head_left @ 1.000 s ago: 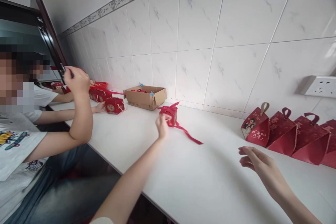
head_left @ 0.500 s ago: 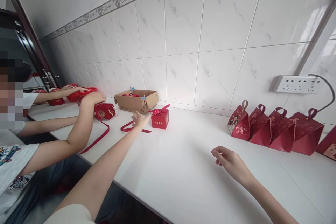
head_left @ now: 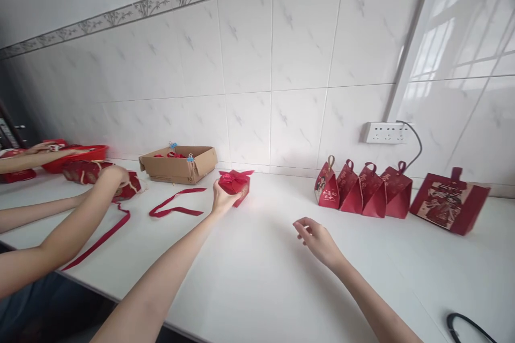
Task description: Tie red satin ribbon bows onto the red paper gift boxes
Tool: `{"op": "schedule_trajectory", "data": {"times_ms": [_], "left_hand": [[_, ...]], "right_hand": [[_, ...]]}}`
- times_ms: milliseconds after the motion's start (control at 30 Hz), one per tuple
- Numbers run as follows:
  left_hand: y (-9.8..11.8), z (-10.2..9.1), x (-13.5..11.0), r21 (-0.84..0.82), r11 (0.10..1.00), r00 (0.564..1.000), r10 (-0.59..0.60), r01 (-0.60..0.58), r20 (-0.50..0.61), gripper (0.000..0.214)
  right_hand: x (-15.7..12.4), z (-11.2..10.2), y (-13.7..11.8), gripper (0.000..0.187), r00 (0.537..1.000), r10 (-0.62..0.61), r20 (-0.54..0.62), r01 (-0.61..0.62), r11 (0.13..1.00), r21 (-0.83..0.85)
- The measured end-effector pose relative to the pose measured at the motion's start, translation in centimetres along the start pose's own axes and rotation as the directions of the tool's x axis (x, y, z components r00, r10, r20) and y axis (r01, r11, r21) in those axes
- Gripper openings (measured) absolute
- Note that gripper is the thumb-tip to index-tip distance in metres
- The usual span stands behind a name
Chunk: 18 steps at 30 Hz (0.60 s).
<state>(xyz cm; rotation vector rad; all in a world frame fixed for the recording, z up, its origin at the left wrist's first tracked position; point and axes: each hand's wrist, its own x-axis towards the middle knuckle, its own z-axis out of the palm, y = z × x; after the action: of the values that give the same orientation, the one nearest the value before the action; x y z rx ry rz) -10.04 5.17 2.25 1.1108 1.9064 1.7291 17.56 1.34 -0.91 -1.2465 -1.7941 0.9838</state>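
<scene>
My left hand [head_left: 224, 198] is closed around a small red gift box [head_left: 240, 198] with a ribbon bow on its top, tilted a little towards me. Left of it a loose red ribbon [head_left: 177, 211] lies curved on the white table [head_left: 257, 278]. My right hand [head_left: 316, 237] hovers over the table with its fingers curled; whether anything is inside them I cannot make out. Beyond it, a row of several red gift boxes with loop handles [head_left: 372, 193] stands near the wall.
An open cardboard box [head_left: 173, 170] with red items inside stands against the wall. A co-worker's arms [head_left: 68, 230] reach over red boxes [head_left: 92, 172] and a ribbon at the left, near a red basin [head_left: 74, 158]. A larger red box [head_left: 450, 203] and a black cable [head_left: 469, 327] are at the right.
My left hand has gone from reaching beside the bowed gift box to gripping it, and the box has tilted. The view has turned right. My right hand stays curled over the table.
</scene>
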Motion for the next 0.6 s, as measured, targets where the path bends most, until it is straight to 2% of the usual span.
{"op": "schedule_trajectory", "data": {"times_ms": [33,67,100,133,167,200,233,267,300,333,367,400,433,467,500,567,600], "left_hand": [[0.4,0.2,-0.8,-0.036,0.999,0.993,0.04,-0.036,0.11,0.079],[0.8,0.4,-1.7,-0.079,0.995,0.963,0.079,-0.06,0.259,0.077],[1.4,0.6,-2.6,-0.123,0.99,0.902,0.112,-0.066,0.417,0.074],[2.1,0.6,-3.4,-0.171,0.984,0.803,0.146,-0.056,0.578,0.07],[2.9,0.7,-4.2,-0.229,0.973,0.589,0.203,-0.031,0.782,0.067],[3.7,0.7,-4.9,-0.264,0.965,0.352,0.248,-0.002,0.903,0.068],[4.4,0.8,-5.6,-0.284,0.959,0.161,0.277,0.023,0.947,0.071],[5.1,0.9,-6.1,-0.304,0.951,0.02,0.304,0.05,0.953,0.075],[5.7,1.0,-6.5,-0.32,0.945,-0.074,0.325,0.073,0.943,0.08],[6.1,1.3,-6.8,-0.329,0.939,-0.134,0.34,0.098,0.931,0.084],[6.2,1.6,-7.1,-0.337,0.933,-0.164,0.355,0.129,0.92,0.087],[6.2,1.9,-7.2,-0.344,0.924,-0.162,0.369,0.166,0.915,0.088],[6.0,2.2,-7.3,-0.347,0.915,-0.125,0.377,0.206,0.918,0.087],[5.6,2.6,-7.4,-0.354,0.903,-0.045,0.375,0.244,0.926,0.084],[5.1,2.9,-7.5,-0.367,0.888,0.076,0.361,0.275,0.93,0.081],[3.9,3.7,-7.9,-0.414,0.859,0.381,0.29,0.3,0.878,0.072],[3.2,4.0,-8.2,-0.441,0.843,0.511,0.245,0.308,0.824,0.068]], "right_hand": [[0.3,-0.4,0.1,0.034,0.998,0.023,-0.051,-0.02,0.998,0.057],[0.6,-0.8,0.2,0.036,0.993,0.059,-0.104,-0.047,0.992,0.121],[0.9,-1.3,0.2,0.038,0.983,0.109,-0.146,-0.079,0.977,0.196],[1.0,-1.9,0.2,0.041,0.972,0.168,-0.164,-0.117,0.953,0.281],[1.0,-2.4,0.1,0.044,0.963,0.228,-0.143,-0.162,0.915,0.37],[0.8,-2.9,-0.2,0.049,0.96,0.271,-0.074,-0.21,0.867,0.452],[0.5,-3.4,-0.5,0.055,0.956,0.289,0.048,-0.271,0.814,0.513],[0.0,-3.8,-0.9,0.06,0.938,0.277,0.208,-0.346,0.767,0.541],[-0.5,-4.1,-1.2,0.064,0.896,0.24,0.374,-0.419,0.736,0.532],[-1.0,-4.2,-1.6,0.065,0.837,0.194,0.511,-0.475,0.722,0.504],[-1.5,-4.4,-2.0,0.063,0.783,0.153,0.602,-0.507,0.717,0.478],[-1.8,-4.4,-2.2,0.059,0.756,0.12,0.643,-0.516,0.714,0.473],[-2.1,-4.3,-2.4,0.055,0.761,0.093,0.642,-0.503,0.71,0.493],[-2.3,-4.2,-2.6,0.051,0.791,0.067,0.608,-0.469,0.704,0.533],[-2.3,-4.1,-2.6,0.049,0.832,0.04,0.553,-0.418,0.699,0.579],[-2.0,-3.5,-2.6,0.046,0.919,-0.006,0.394,-0.276,0.703,0.656],[-1.7,-3.1,-2.4,0.045,0.955,-0.015,0.295,-0.197,0.711,0.675]]}}
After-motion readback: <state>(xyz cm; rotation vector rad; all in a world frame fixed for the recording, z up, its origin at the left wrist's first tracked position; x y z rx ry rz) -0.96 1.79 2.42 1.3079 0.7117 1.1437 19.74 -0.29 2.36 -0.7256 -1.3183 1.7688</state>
